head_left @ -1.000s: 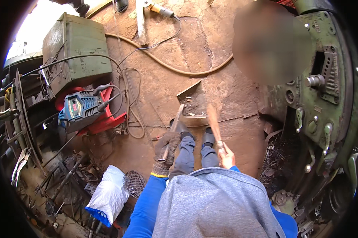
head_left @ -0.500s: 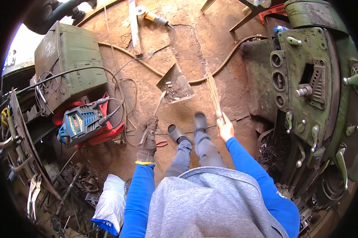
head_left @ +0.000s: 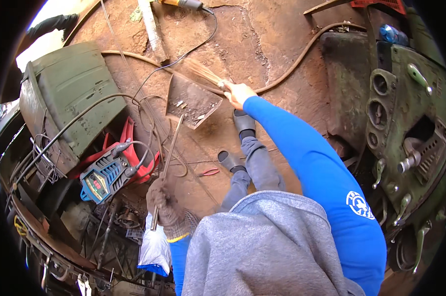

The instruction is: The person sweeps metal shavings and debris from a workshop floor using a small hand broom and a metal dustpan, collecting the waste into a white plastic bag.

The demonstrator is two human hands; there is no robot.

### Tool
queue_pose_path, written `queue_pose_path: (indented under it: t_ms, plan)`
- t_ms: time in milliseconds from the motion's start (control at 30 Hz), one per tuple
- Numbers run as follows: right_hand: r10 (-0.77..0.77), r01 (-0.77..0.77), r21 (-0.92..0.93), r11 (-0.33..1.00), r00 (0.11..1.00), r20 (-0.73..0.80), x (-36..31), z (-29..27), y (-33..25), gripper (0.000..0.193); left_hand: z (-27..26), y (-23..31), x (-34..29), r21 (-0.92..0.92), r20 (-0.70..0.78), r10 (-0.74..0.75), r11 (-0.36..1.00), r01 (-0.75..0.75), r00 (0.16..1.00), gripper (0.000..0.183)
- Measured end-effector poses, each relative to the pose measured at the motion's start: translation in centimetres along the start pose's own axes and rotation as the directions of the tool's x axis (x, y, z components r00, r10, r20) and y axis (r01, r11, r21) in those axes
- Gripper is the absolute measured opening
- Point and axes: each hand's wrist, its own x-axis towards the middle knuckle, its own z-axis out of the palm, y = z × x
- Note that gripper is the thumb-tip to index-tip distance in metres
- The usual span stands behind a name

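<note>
My left hand, in a dark knit work glove with a yellow-edged cuff, is closed around the long metal handle of a dustpan. The square metal dustpan rests on the floor ahead of my feet, with pale scraps and dark dirt in it. Bare, my right hand grips the bound end of a straw hand broom. Its bristles, somewhat blurred, point left across the far side of the pan.
A blue and red welding machine stands left, below a green metal cabinet. The green lathe is at right. A hose crosses the floor behind the pan. Red-handled pliers lie near my feet.
My right hand has swung the broom left, from right of the dustpan to its far side. My left hand has moved back toward me and left. The whole view has shifted too.
</note>
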Motion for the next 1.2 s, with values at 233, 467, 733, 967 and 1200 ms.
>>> queue_pose_path:
  t_ms: [233, 467, 733, 967, 1200]
  plan:
    - [0.027, -0.014, 0.123, 0.992, 0.995, -0.100, -4.7, -4.9, 7.7, 0.041, 1.8, 1.7, 1.9, 0.017, -0.145, 0.040, 0.999, -0.038, 0.989, 0.033]
    - [0.180, -0.155, -0.106, 0.982, 0.939, 0.293, -10.7, -1.9, 7.8, 0.051, 3.3, 3.3, 4.1, 0.038, -0.112, -0.062, 0.997, 0.066, 0.992, 0.031]
    - [0.246, -0.265, -0.024, 0.964, 0.852, 0.463, -10.9, -0.4, 4.5, 0.047, 6.4, 4.9, 6.4, 0.016, 0.092, -0.019, 1.000, 0.018, 0.996, 0.040]
    - [0.186, -0.227, 0.117, 0.967, 0.939, 0.288, -11.9, -2.4, 5.3, 0.045, 10.0, 3.9, 9.9, 0.216, 0.196, -0.025, 0.976, -0.019, 0.980, 0.032]
    - [0.405, -0.399, 0.220, 0.890, 0.914, 0.020, -16.5, -8.7, 10.2, 0.051, 12.8, 3.4, 14.5, 0.452, 0.464, 0.071, 0.839, -0.304, 0.883, 0.034]
